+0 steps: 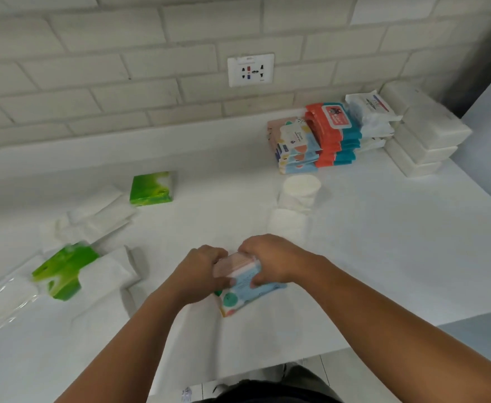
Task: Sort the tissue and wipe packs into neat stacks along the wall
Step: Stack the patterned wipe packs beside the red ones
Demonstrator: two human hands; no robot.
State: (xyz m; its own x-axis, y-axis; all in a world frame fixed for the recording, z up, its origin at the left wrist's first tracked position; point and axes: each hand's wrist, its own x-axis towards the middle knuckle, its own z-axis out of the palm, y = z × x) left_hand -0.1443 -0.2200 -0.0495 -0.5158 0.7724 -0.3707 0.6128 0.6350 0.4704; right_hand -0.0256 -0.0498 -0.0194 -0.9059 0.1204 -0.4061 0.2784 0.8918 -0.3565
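A pastel wipe pack [240, 295] with coloured dots lies near the counter's front middle. My left hand [200, 270] grips its left end and my right hand [267, 261] presses on its right end. Against the wall at the right stand stacks: matching pastel packs [295, 146], red and teal packs [333, 132], white packs [373, 117] and plain white tissue bricks [427, 135]. Two green tissue packs lie at the left, one far [151, 188] and one near [62, 270]. Loose white packs [93, 222] are scattered around them.
Round white cotton-pad packs [298, 193] sit mid-counter, right of centre. A clear-wrapped white pack [4, 301] lies at the far left. A wall socket [250, 70] is set in the brick wall. The counter's front edge [383, 333] runs diagonally at the right.
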